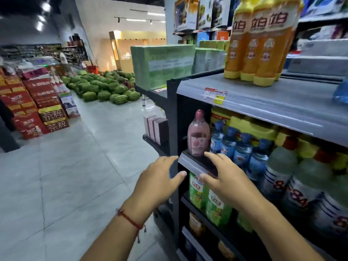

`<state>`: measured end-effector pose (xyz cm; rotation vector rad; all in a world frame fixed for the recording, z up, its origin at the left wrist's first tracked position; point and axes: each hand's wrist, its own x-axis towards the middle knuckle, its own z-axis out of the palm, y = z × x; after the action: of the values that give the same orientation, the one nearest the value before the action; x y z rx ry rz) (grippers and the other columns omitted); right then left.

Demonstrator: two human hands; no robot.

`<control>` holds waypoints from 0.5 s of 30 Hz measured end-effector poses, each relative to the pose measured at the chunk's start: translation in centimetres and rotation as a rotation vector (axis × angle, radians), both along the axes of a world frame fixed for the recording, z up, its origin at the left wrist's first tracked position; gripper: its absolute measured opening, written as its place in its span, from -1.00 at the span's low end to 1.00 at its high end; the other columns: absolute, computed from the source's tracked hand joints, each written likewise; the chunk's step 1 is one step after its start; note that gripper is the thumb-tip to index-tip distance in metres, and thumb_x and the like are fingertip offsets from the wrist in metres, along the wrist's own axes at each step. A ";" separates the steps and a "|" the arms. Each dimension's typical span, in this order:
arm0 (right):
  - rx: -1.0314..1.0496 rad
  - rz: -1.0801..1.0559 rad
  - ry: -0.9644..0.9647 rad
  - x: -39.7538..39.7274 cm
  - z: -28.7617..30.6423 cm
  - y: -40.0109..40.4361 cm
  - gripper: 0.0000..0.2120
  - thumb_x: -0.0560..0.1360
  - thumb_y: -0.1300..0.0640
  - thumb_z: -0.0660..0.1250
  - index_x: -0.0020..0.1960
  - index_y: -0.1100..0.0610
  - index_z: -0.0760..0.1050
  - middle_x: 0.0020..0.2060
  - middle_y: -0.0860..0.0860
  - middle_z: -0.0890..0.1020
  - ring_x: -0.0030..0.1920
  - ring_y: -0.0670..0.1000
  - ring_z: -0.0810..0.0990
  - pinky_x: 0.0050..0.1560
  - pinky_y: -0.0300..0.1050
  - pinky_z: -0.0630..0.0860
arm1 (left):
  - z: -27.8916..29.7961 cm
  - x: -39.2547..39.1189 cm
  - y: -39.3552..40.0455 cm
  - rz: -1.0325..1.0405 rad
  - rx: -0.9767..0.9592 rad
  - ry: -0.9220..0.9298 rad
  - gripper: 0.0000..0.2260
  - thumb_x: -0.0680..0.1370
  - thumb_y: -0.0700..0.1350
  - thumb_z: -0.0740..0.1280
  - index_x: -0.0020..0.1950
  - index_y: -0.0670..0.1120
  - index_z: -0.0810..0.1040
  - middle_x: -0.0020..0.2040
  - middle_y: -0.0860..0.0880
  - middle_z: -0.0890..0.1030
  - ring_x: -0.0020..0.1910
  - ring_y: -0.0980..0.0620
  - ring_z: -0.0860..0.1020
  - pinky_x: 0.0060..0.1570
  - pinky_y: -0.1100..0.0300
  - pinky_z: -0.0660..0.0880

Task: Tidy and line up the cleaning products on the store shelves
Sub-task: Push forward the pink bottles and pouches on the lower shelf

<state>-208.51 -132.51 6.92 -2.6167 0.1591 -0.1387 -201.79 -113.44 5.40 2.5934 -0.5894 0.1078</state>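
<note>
Left hand (pixel 160 178): fingers relaxed, spread, empty, at the shelf corner.
Right hand (pixel 224 178): fingers straight, thumb under the shelf lip (pixel 195 165), holding nothing.
Pink bottle (pixel 198 136): upright at the shelf's left end, just above the hands, beside blue bottles (pixel 235 147).
Room: bare floor (pixel 84 166) left.

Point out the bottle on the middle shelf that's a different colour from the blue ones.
The pink plastic bottle at the shelf's left end, just above both hands.
</note>
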 end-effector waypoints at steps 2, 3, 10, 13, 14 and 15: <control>0.028 -0.058 0.014 2.4 -0.3 -0.4 -0.35 0.59 -0.19 0.26 0.60 -0.14 0.09 0.55 -0.10 0.25 0.47 -0.01 0.36 0.31 -0.06 0.43 | -0.3 2.5 -1.2 -0.034 -0.043 0.014 -0.48 0.59 0.26 0.25 0.52 0.18 0.31 0.46 0.14 0.40 0.39 0.09 0.41 0.29 0.19 0.38; 0.057 -0.086 0.038 3.5 -0.4 -0.6 -0.36 0.59 -0.18 0.26 0.59 -0.10 0.13 0.52 -0.09 0.31 0.45 -0.01 0.39 0.30 -0.08 0.43 | -0.5 3.7 -1.9 -0.049 -0.066 0.028 -0.48 0.59 0.25 0.25 0.53 0.19 0.30 0.47 0.15 0.39 0.40 0.10 0.41 0.27 0.21 0.36; 0.446 -0.212 -0.256 13.3 -1.7 -1.2 -0.34 0.54 0.22 0.41 0.57 0.07 0.23 0.44 0.09 0.40 0.40 0.12 0.44 0.37 -0.03 0.38 | -1.6 12.0 -6.4 -0.072 -0.202 0.113 -0.62 0.57 0.09 0.32 0.36 0.12 0.36 0.23 0.02 0.49 0.19 -0.09 0.54 0.19 -0.02 0.51; 0.559 -0.216 -0.211 16.3 -1.8 -1.7 -0.27 0.55 0.26 0.39 0.59 -0.01 0.13 0.39 0.02 0.41 0.16 -0.05 0.50 0.01 -0.29 0.45 | -2.5 15.0 -7.7 -0.143 -0.259 0.082 -0.26 0.50 0.13 0.36 0.61 0.10 0.10 0.52 -0.02 0.37 0.38 -0.10 0.48 0.28 0.09 0.47; 0.532 -0.224 -0.226 16.8 -1.9 -1.9 -0.26 0.55 0.24 0.39 0.60 -0.02 0.10 0.42 0.02 0.40 0.11 -0.10 0.49 -0.08 -0.39 0.42 | -2.7 15.8 -8.3 -0.192 -0.263 0.093 -0.18 0.50 0.13 0.38 0.64 0.05 0.00 0.59 -0.03 0.27 0.45 -0.07 0.42 0.31 0.15 0.42; 0.515 -0.234 -0.237 17.4 -2.4 -2.2 -0.23 0.55 0.21 0.39 0.62 -0.02 0.05 0.46 0.01 0.38 0.10 -0.13 0.49 -0.15 -0.44 0.41 | -2.7 16.4 -8.8 -0.224 -0.259 0.124 -0.12 0.52 0.10 0.41 0.65 0.00 -0.08 0.62 -0.04 0.19 0.49 -0.05 0.36 0.33 0.21 0.37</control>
<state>-191.09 -134.72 4.52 -2.0449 0.3644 -0.4274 -185.37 -122.26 2.70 2.2507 -0.7612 -0.0472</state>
